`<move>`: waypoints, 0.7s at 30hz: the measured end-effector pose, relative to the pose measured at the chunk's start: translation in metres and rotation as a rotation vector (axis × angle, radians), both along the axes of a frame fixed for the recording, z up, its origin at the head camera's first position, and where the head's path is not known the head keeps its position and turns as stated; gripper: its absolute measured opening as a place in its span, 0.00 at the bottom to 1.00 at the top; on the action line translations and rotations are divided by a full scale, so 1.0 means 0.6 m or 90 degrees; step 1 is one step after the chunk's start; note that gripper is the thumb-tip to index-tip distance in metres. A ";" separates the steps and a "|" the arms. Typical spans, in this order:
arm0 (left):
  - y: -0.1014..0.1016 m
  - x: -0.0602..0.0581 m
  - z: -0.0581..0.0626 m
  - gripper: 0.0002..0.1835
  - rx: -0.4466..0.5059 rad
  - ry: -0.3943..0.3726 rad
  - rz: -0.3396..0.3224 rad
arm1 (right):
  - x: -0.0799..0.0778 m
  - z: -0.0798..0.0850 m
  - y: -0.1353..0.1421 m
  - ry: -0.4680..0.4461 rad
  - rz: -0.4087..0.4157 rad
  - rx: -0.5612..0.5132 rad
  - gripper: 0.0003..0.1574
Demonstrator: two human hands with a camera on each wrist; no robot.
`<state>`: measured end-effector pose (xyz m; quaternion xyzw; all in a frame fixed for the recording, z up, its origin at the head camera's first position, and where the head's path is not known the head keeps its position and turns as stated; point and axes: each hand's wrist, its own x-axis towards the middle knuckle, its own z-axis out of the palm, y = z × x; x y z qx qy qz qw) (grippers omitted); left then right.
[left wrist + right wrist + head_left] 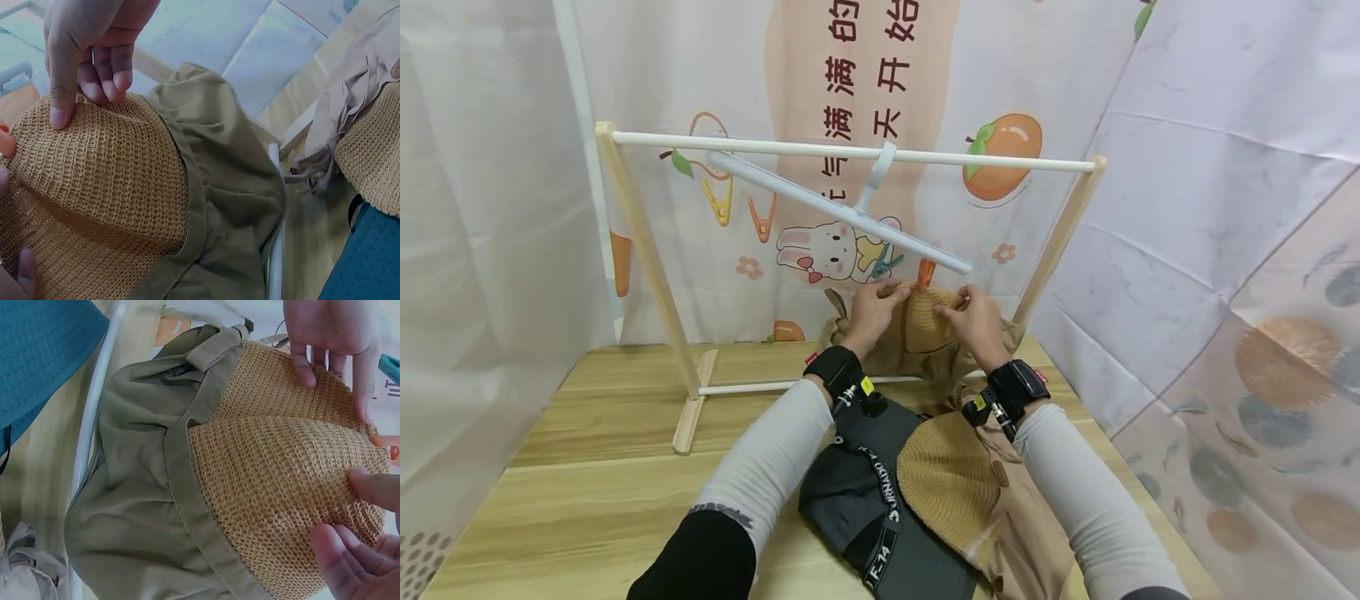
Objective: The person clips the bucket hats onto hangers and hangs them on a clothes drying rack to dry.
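Note:
A hat (928, 325) with a woven tan crown or brim part and gathered khaki cloth hangs below an orange clip (926, 273) on a tilted white hanger (842, 212). My left hand (871, 317) pinches the woven part's left edge. On the opposite side, my right hand (979, 329) pinches its right edge between thumb and fingers. The woven part (281, 469) folds into a ridge between the hands in the right wrist view. Khaki cloth (219, 162) droops beside a white rod in the left wrist view.
The hanger hooks over a white rail (745, 146) on a wooden-legged rack. A yellow clip (720, 204), another orange clip (763, 221) and a teal clip (886, 265) hang from the hanger. On the table (580, 492) lie a dark hat (842, 500) and another tan woven hat (951, 475).

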<state>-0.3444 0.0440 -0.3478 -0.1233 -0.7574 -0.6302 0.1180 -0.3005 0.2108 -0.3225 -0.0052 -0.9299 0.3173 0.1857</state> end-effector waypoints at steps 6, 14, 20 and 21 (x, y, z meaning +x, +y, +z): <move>-0.012 0.001 -0.006 0.17 0.005 0.016 -0.005 | -0.008 -0.003 -0.007 -0.014 0.009 -0.015 0.31; -0.019 -0.006 -0.019 0.17 -0.028 0.046 0.020 | -0.008 -0.004 -0.011 -0.038 0.037 -0.022 0.34; -0.030 -0.001 -0.025 0.21 -0.064 0.058 0.045 | -0.009 -0.009 -0.023 -0.043 0.042 -0.003 0.38; -0.031 -0.001 -0.025 0.21 -0.072 0.058 0.048 | -0.010 -0.010 -0.024 -0.044 0.039 0.001 0.38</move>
